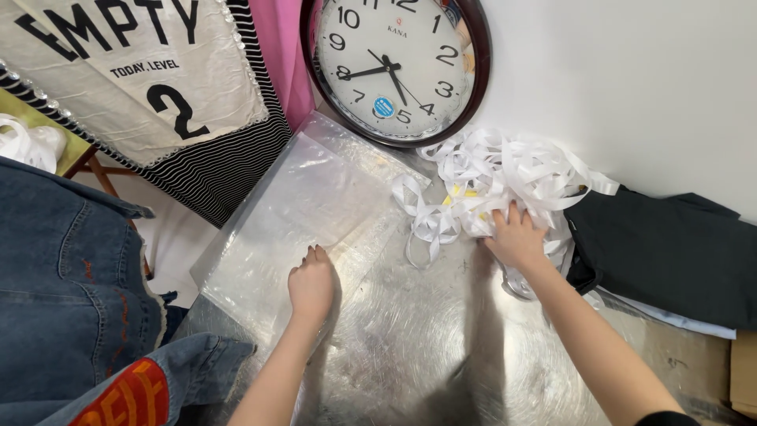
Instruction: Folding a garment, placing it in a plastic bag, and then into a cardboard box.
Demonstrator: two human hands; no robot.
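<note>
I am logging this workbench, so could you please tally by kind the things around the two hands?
Clear plastic bags under the left hand: 1
Tangled piles of white paper strips under the right hand: 1
Round dark-rimmed wall clocks: 1
Folded dark garments: 1
Blue denim garments: 1
Total: 5

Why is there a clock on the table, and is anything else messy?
The round wall clock lies propped against the wall instead of hanging. Beside it, white paper strips sit in a tangled heap, where the right hand digs in. The left hand presses on clear plastic bags.
</note>
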